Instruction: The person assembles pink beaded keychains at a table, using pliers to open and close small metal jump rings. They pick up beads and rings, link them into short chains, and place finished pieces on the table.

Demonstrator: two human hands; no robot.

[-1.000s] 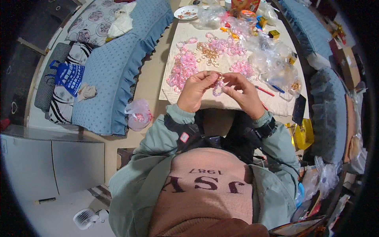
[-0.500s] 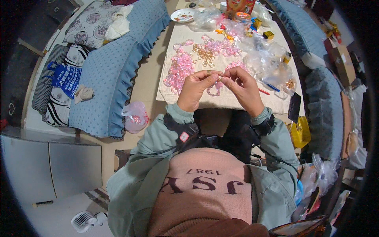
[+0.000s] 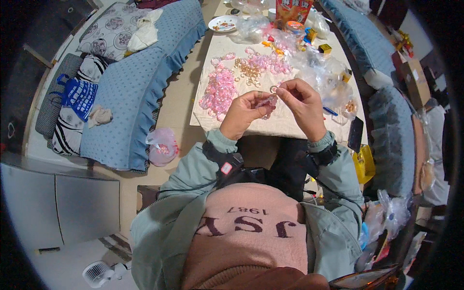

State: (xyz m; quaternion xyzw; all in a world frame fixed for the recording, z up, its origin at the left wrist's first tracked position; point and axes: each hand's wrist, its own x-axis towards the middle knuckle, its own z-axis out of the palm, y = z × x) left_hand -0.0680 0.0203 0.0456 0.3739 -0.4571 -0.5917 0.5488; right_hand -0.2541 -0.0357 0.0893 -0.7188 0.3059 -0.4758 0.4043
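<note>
Over the near edge of the cloth-covered table (image 3: 285, 126), both hands meet at a short pink chain (image 3: 266, 116). The left hand (image 3: 243, 113) pinches it between thumb and fingers; the right hand (image 3: 303, 105), fingertips drawn together, grips its upper end, where a small ring seems to sit, though fingers hide much of it. Beyond lie a heap of pink links (image 3: 217, 92) and gold rings (image 3: 249, 71), with crumpled clear bags (image 3: 321, 77) to the right.
</note>
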